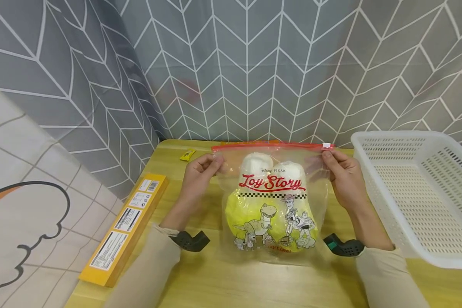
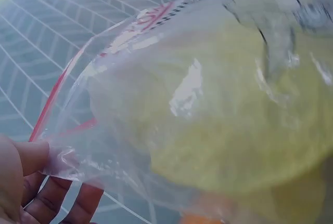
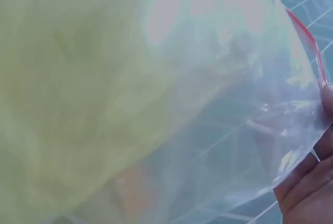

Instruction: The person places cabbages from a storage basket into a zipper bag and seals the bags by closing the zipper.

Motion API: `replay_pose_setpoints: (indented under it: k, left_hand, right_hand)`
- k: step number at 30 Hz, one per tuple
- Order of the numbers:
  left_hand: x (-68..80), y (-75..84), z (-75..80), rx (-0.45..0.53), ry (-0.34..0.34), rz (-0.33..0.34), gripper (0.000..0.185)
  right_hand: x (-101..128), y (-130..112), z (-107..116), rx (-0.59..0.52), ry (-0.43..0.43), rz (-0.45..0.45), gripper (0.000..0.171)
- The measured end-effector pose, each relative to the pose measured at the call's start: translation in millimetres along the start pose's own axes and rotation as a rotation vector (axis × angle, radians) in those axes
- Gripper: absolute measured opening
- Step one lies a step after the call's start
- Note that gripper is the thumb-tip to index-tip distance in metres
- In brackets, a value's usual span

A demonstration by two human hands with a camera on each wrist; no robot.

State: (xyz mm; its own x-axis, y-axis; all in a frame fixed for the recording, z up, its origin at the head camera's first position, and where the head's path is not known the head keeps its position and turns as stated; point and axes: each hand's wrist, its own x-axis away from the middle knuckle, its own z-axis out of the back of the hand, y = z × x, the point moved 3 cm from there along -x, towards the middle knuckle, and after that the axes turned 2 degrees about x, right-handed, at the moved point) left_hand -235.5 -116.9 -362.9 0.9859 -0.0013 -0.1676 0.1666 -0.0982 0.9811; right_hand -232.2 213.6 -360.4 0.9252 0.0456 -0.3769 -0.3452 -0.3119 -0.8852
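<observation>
A clear zip bag (image 1: 273, 205) with Toy Story print hangs upright over the table, held by its two top corners. A red zip strip (image 1: 269, 146) runs along its top, with a white slider (image 1: 326, 146) at the right end. Inside is a yellow and white bundle (image 1: 235, 209) with two rounded white lobes on top; its kind is unclear. My left hand (image 1: 200, 177) pinches the left corner between thumb and fingers, also seen in the left wrist view. My right hand (image 1: 344, 177) pinches the right corner just below the slider.
A white plastic basket (image 1: 381, 201) stands at the right of the wooden table (image 1: 254, 286). A long yellow-orange box (image 1: 125, 226) with labels lies along the left edge. A small yellow packet (image 1: 187, 155) is at the back left. Patterned grey curtain (image 1: 254, 77) hangs behind.
</observation>
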Motion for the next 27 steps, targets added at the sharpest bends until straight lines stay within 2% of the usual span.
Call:
replay_pose_setpoints:
  k: [5, 9, 16, 21, 24, 27]
  left_hand:
    - [0.3, 25.8, -3.7, 0.041, -0.025, -0.134, 0.014]
    - [2.8, 43.7, -5.8, 0.047, -0.018, -0.221, 0.016]
    - [8.1, 63.5, -4.2, 0.041, -0.013, -0.326, 0.021]
    - [8.4, 66.5, -0.6, 0.035, -0.009, -0.35, 0.023]
    - [4.9, 60.0, 2.5, 0.023, -0.005, -0.333, 0.017]
    - [1.3, 51.6, 6.7, -0.01, 0.009, -0.288, 0.009]
  right_hand:
    - [-0.6, -22.6, -5.8, 0.051, 0.099, 0.081, 0.019]
    - [1.1, -37.1, -13.2, 0.068, 0.155, 0.163, 0.017]
    - [1.8, -51.1, -25.8, 0.007, 0.106, 0.31, 0.018]
    - [2.8, -53.7, -28.9, -0.015, 0.099, 0.345, 0.017]
    - [3.0, -49.9, -27.0, 0.019, 0.13, 0.299, 0.015]
    - [2.7, -44.4, -24.7, 0.049, 0.153, 0.239, 0.012]
